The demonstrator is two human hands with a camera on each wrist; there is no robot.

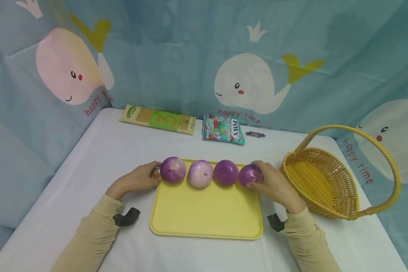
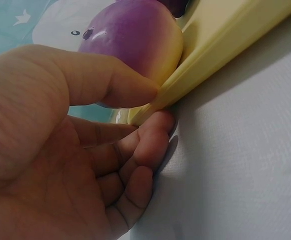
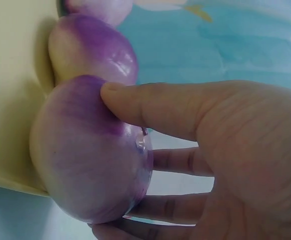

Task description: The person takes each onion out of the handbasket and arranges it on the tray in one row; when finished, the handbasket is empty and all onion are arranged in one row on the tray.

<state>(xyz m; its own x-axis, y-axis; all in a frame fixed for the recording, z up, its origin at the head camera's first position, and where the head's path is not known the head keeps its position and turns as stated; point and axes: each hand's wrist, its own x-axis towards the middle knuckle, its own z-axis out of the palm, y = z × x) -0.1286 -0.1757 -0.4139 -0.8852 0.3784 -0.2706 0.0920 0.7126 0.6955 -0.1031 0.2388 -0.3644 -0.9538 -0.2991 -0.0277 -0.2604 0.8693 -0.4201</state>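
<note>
Several round, glossy purple-and-pale onions stand in a row along the far edge of a yellow tray (image 1: 206, 215). My left hand (image 1: 141, 177) pinches the tray's far left corner, thumb at the rim and fingers curled underneath, as the left wrist view shows. Right beside that thumb sits the leftmost onion (image 2: 135, 42). At the other end of the row, my right hand (image 1: 273, 185) holds the rightmost onion (image 3: 85, 150) between thumb and fingers. That onion rests against the tray's right edge, close to its neighbour (image 3: 93, 50).
A yellow wicker basket (image 1: 287, 173) with a tall handle stands to the right. Along the back of the white table (image 1: 71, 181) lie a noodle packet (image 1: 166, 121), a teal candy bag (image 1: 217, 128) and a small dark wrapped candy (image 1: 255, 134). A whale-print curtain (image 1: 176, 68) hangs behind.
</note>
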